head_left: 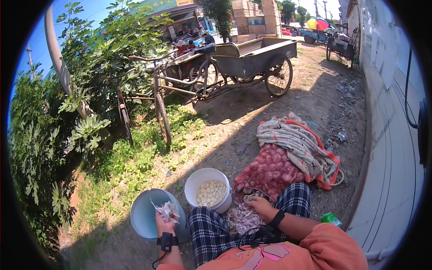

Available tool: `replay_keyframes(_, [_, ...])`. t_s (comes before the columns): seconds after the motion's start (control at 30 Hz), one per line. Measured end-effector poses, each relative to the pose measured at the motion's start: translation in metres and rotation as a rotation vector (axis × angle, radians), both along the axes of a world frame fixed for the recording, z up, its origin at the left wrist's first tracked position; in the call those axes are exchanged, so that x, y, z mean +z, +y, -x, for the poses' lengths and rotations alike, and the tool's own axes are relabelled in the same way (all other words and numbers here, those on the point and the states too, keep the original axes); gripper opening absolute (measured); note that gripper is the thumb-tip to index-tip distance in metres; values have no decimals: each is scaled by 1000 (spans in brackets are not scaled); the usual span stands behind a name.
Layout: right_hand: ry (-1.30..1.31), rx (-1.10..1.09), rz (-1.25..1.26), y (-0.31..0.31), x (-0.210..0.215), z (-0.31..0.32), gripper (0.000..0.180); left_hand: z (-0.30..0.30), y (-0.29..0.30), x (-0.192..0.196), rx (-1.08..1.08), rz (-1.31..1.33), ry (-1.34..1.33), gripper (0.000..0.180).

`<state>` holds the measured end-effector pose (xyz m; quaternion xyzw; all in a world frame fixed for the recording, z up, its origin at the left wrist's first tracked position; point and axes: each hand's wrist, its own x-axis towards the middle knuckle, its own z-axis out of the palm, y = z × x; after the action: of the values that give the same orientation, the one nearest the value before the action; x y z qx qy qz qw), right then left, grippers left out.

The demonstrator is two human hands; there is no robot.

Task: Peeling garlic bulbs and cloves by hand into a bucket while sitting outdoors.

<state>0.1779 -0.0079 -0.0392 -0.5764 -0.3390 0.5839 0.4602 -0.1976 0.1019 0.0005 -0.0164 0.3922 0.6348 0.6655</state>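
My left hand (164, 226) is closed around a bunch of papery garlic skins (168, 211), held over the rim of a light-blue bucket (136, 220). Right of that stands a white bucket (191, 179) containing peeled garlic cloves (211, 193). My right hand (262, 208) reaches to the near end of a red mesh sack of garlic bulbs (272, 162), its fingers curled down among loose bulbs; what they grip is too small to make out. Loose garlic skins (243, 219) lie heaped between my knees, below the right hand.
A striped cloth with orange edging (292, 139) covers the sack's far part. A cargo tricycle (252, 60) stands ahead, beside leafy bushes (40, 135). A pale wall (391, 148) runs along the right. A green packet (331, 219) lies by my right elbow.
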Motion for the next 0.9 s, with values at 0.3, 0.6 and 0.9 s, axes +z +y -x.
replay_keyframes(0.3, [872,-519,-352,-34,122,-128,8,-113,-45,28,-565,-215,-114,19])
replay_keyframes(0.6, [1028,-904,-302,-91,31,-263,6,-161,-62,-1,-812,-54,-58,23])
replay_keyframes(0.9, [964,-1104,167,-139,-108,-253,10,-166,-64,-9,-741,105,214,25])
